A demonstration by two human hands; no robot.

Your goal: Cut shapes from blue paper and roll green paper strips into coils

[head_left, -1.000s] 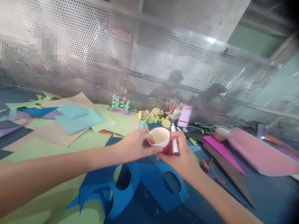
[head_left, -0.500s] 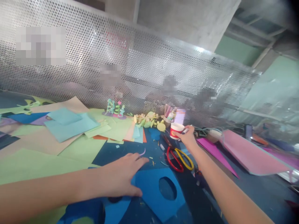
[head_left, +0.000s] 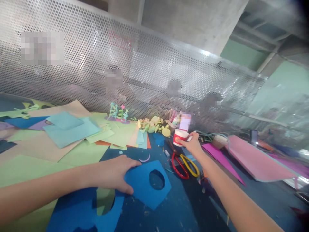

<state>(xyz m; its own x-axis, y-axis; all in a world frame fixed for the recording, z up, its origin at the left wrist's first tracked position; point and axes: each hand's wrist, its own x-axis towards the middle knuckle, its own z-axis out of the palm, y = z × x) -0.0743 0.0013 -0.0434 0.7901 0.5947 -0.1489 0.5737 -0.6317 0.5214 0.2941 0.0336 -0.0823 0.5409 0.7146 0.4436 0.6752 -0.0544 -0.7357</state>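
Note:
My left hand (head_left: 118, 174) is at the left corner of a blue sheet (head_left: 142, 187) with an oval hole, its thumb and forefinger spread along that corner; the other fingers are hidden. A second blue sheet (head_left: 116, 216) with cut-outs lies below that hand, green showing through one opening. With my right hand (head_left: 194, 145) I grip a red and white paper cup (head_left: 178, 138) at its right side. A small whitish thing (head_left: 190, 138) shows by those fingers, too blurred to name. Scissors (head_left: 180, 162) with one red and one yellow handle lie beside my right forearm.
Green and tan sheets (head_left: 38, 145) overlap on the left, topped by light blue paper (head_left: 72, 132). Paper decorations (head_left: 118, 112) and yellow cut-outs (head_left: 154, 124) stand before a perforated metal screen (head_left: 91, 54). A pink sheet (head_left: 256, 158) lies right, near cords (head_left: 212, 134).
My left hand has moved left and slightly away, and the holed blue sheet has shifted and turned with it. The cup remains in my right hand, almost in place.

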